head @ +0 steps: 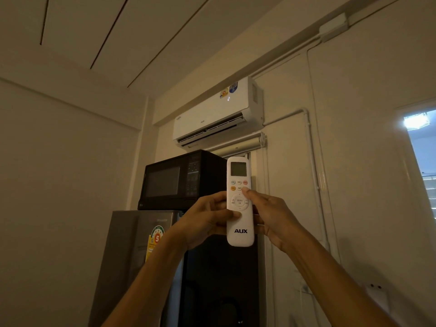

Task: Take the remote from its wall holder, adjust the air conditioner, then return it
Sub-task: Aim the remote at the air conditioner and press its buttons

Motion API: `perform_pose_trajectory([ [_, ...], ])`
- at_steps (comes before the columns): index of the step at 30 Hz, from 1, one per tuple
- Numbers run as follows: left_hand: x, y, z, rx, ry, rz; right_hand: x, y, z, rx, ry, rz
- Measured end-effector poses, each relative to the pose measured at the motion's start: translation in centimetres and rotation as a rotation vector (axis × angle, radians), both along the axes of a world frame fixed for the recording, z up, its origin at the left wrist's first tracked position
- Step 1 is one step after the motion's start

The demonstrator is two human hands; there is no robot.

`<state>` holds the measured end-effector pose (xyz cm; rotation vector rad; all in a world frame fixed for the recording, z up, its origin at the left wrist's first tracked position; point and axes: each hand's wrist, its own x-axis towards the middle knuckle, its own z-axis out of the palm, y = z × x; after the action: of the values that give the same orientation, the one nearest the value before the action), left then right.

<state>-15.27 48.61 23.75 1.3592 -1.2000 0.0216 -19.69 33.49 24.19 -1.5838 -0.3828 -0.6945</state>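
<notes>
A white AUX remote [240, 230] is held upright at arm's length, its small screen at the top pointing up toward the white air conditioner [212, 114] on the wall. My left hand [207, 220] grips the remote's left side, thumb on its face below the round pad. My right hand [269, 213] holds the right side, with its thumb resting on a button just above the pad. The air conditioner's flap is open and a lit digit shows on its front. A white wall holder [377, 300] with two dark holes hangs low on the right wall.
A black microwave [174, 182] stands on a grey fridge [132, 256] below the air conditioner. A rolled blind [240, 147] sits above a dark opening behind the remote. White pipes run down the right wall, and a bright window [422, 149] is at the right edge.
</notes>
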Motion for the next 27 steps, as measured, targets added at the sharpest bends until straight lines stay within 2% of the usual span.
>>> perform_pose_trajectory([
  [27,0.37,0.30,-0.70,-0.007,0.040,0.008,0.10,0.55,-0.40,0.021,0.039,-0.015],
])
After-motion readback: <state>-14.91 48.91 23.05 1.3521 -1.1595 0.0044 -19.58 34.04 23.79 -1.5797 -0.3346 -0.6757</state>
